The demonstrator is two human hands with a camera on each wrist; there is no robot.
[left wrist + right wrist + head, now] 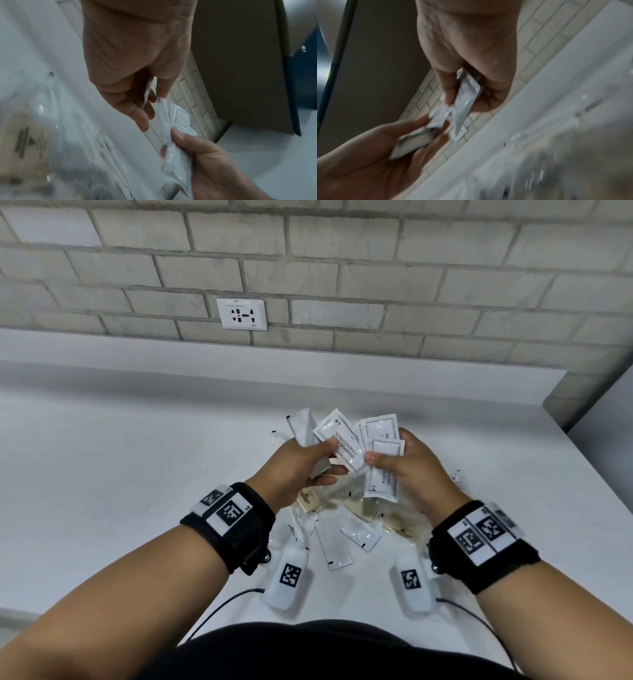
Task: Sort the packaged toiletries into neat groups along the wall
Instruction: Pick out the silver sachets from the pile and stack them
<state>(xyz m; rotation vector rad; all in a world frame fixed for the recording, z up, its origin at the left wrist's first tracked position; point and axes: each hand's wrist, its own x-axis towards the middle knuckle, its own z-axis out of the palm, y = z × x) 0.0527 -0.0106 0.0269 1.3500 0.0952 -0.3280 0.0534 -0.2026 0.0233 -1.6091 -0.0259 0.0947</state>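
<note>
Both hands are raised over the white counter (120, 474) in the head view. My left hand (327, 462) grips a fan of white sachets, a conditioner sachet (339, 440) on top and a blank one (303, 426) behind. My right hand (380, 460) pinches several more printed sachets (382, 474) under its thumb. The two bundles overlap between the hands. In the left wrist view the left hand (149, 102) pinches a sachet edge beside the right hand's stack (178, 135). Under the hands lies a loose pile: white sachets (334, 546), beige soap packets (310, 501) and a clear packet (296, 525).
A grey brick wall with a socket plate (241, 313) rises behind a raised back ledge (239, 364). The counter's right edge (582, 467) runs diagonally. A small clear packet (457, 477) lies beyond the right hand. White tagged modules (287, 580) with cables hang under both wrists.
</note>
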